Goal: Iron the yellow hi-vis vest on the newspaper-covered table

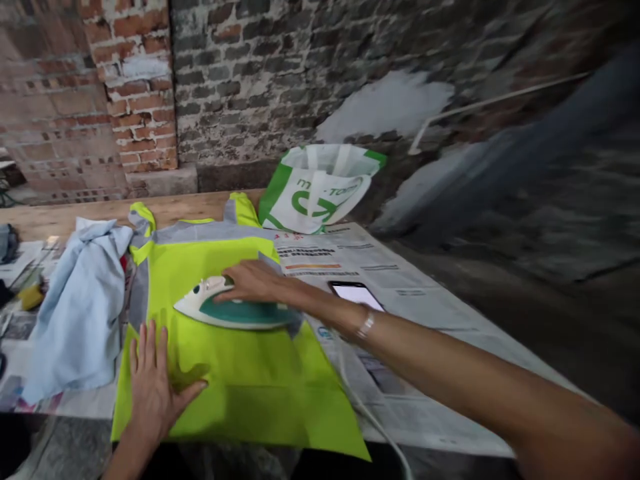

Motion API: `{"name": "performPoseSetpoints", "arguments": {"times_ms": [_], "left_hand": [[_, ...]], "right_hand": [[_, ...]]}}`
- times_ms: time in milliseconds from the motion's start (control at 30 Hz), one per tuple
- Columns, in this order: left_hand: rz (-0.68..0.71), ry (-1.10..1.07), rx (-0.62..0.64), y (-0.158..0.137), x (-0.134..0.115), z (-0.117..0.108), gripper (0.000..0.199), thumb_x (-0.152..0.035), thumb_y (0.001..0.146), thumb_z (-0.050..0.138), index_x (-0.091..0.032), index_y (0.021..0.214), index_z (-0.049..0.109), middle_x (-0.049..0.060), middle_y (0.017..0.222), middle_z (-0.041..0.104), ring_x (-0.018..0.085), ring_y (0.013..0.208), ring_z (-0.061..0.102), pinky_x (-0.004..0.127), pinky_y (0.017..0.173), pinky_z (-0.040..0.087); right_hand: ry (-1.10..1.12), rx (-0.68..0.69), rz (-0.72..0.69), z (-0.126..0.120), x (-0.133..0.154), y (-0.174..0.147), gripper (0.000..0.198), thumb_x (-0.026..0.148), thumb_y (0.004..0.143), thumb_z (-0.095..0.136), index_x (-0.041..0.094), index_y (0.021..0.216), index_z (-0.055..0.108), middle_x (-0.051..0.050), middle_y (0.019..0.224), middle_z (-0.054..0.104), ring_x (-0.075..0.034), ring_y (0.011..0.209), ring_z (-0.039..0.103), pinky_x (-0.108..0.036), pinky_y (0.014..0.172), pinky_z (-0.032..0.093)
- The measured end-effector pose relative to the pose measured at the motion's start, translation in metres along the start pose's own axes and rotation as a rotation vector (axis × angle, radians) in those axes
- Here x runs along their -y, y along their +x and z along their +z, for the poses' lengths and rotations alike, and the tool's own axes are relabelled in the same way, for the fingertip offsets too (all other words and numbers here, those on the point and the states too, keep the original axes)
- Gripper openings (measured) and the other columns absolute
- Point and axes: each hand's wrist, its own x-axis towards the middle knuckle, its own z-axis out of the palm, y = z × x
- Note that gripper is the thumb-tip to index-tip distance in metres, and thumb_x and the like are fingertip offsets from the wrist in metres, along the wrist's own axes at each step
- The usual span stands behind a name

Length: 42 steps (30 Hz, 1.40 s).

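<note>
A yellow high-visibility vest (250, 400) with grey bands lies spread flat on the table, its lower edge hanging toward me. My right hand (255, 281) is wrapped round the handle of a white and teal clothes iron (243, 313). The iron rests on the middle of the vest, its tip pointing left. With fingers spread, my left hand (153, 380) lies on the vest's lower left part. From the iron's rear, a white cord (367, 413) runs down off the table's front edge.
Light blue cloth (85, 307) lies crumpled on the left. A white and green bag (320, 193) stands at the back, against the brick wall (250, 87). Newspaper (425, 333) covers the table's right side, and a phone (356, 293) lies there beneath my right forearm.
</note>
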Motion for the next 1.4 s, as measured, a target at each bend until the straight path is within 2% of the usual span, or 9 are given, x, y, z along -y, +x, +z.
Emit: {"name": "performPoseSetpoints", "arguments": {"times_ms": [267,567,667,767,900,967,1067,1200,1400], "left_hand": [[-0.153,0.076,-0.044,-0.035,-0.004,0.010,0.125,-0.082,0.073,0.064,-0.004,0.159,0.019,0.032,0.156,0.041,0.049,0.148,0.036,0.064,0.116,0.034],[-0.149,0.102,0.083,-0.047,0.013,0.015,0.122,-0.073,0.066,0.072,-0.006,0.158,0.028,0.031,0.157,0.042,0.050,0.144,0.041,0.063,0.113,0.038],[-0.089,0.049,0.209,-0.006,0.038,0.006,0.095,-0.062,0.075,0.070,-0.010,0.151,0.044,0.024,0.146,0.058,0.043,0.135,0.055,0.056,0.109,0.046],[-0.112,0.013,0.327,0.079,0.060,0.011,0.061,-0.043,0.093,0.057,-0.013,0.146,0.052,0.018,0.152,0.055,0.034,0.137,0.055,0.048,0.113,0.045],[-0.179,0.017,0.385,0.194,0.077,0.054,0.043,-0.019,0.100,0.049,-0.008,0.141,0.055,0.019,0.150,0.056,0.025,0.140,0.053,0.040,0.117,0.041],[-0.207,0.014,0.383,0.224,0.084,0.078,0.040,-0.026,0.101,0.058,-0.014,0.139,0.058,0.015,0.148,0.057,0.028,0.139,0.052,0.050,0.117,0.041],[-0.248,0.011,0.379,0.235,0.096,0.101,0.044,-0.036,0.099,0.064,-0.020,0.139,0.058,0.013,0.153,0.053,0.033,0.142,0.048,0.064,0.117,0.036],[-0.281,0.023,0.355,0.225,0.107,0.108,0.048,-0.018,0.102,0.038,-0.016,0.147,0.052,0.016,0.161,0.044,0.032,0.153,0.034,0.067,0.122,0.024],[-0.285,0.038,0.330,0.224,0.104,0.108,0.052,-0.023,0.100,0.033,-0.016,0.147,0.054,0.014,0.162,0.043,0.032,0.153,0.034,0.066,0.121,0.028]], "right_hand": [[0.002,0.034,-0.022,0.018,0.045,-0.055,0.050,0.072,0.084,0.066,0.028,0.104,0.077,-0.014,0.098,0.080,-0.035,0.099,0.075,-0.034,0.072,0.049],[-0.007,-0.103,0.205,-0.001,0.009,0.059,0.065,0.076,0.089,0.055,0.019,0.112,0.077,-0.020,0.113,0.077,-0.033,0.112,0.071,-0.033,0.084,0.051],[0.008,-0.153,0.265,-0.005,-0.006,0.106,0.070,0.075,0.092,0.054,0.014,0.120,0.075,-0.023,0.118,0.075,-0.034,0.115,0.069,-0.035,0.088,0.051],[0.027,-0.190,0.294,-0.007,-0.013,0.139,0.068,0.070,0.094,0.056,0.011,0.124,0.073,-0.025,0.120,0.074,-0.034,0.117,0.068,-0.036,0.090,0.051],[0.035,-0.209,0.297,-0.012,-0.016,0.154,0.068,0.072,0.092,0.055,0.013,0.119,0.075,-0.025,0.123,0.073,-0.034,0.116,0.069,-0.035,0.088,0.052],[0.031,-0.160,0.230,-0.014,-0.017,0.154,0.070,0.077,0.087,0.057,0.016,0.115,0.077,-0.021,0.120,0.075,-0.033,0.114,0.070,-0.034,0.085,0.052],[-0.002,-0.128,0.094,-0.016,-0.018,0.154,0.070,0.082,0.083,0.059,0.020,0.111,0.078,-0.017,0.116,0.077,-0.032,0.113,0.070,-0.032,0.085,0.052],[-0.045,-0.191,0.100,-0.015,-0.030,0.160,0.073,0.082,0.083,0.057,0.018,0.112,0.077,-0.020,0.119,0.076,-0.033,0.115,0.069,-0.034,0.087,0.052],[-0.058,-0.118,0.159,-0.018,-0.094,0.154,0.069,0.081,0.080,0.063,0.019,0.108,0.078,-0.016,0.115,0.077,-0.031,0.111,0.070,-0.032,0.084,0.051]]}}
